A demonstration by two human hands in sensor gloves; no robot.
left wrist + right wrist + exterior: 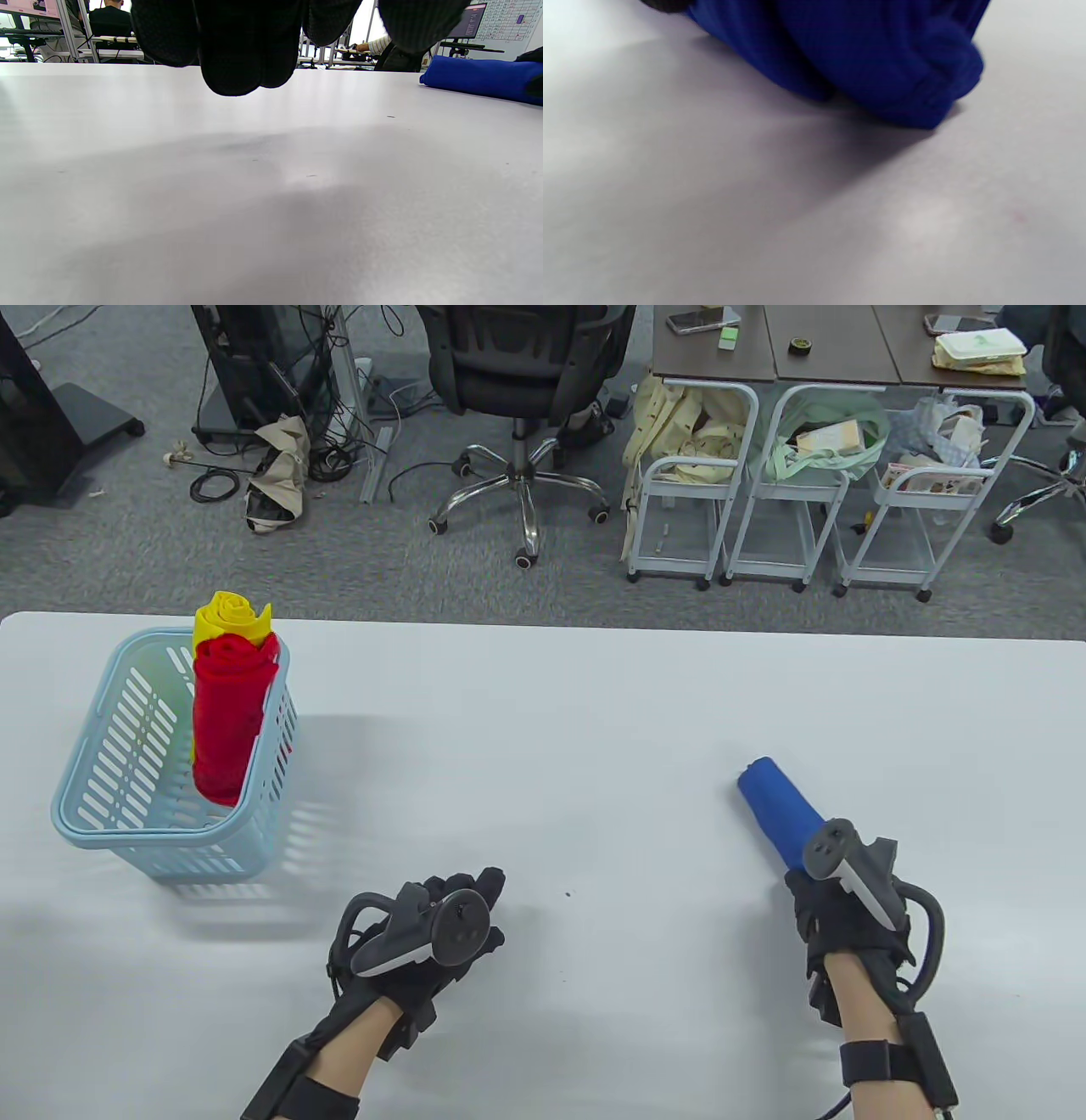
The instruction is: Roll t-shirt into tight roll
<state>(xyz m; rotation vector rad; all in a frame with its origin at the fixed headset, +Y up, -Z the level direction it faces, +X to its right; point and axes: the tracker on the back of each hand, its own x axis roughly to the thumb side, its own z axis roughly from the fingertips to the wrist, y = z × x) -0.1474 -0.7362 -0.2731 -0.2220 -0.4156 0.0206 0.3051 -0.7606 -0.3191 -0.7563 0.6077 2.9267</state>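
- Shirt [779, 811], blue and already rolled, lies on the worktop [543, 729] at the right, its near end in the right hand [840, 912], whose fingers curl round it
- Left hand [433, 937] hovers apart, fingers loosely curled, holding nothing
- Judged step: keep the roll tight; squeeze evenly and bring the left hand to the far end so no layer springs loose
- Basket [93, 814] at the left holds a red roll [229, 721] and a yellow roll [231, 617] upright

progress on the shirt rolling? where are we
Done: the blue t-shirt is already a tight roll, and red roll and yellow roll stand in the basket. In hand: right hand grips the blue roll. Left hand idle. Left: probably basketing it.
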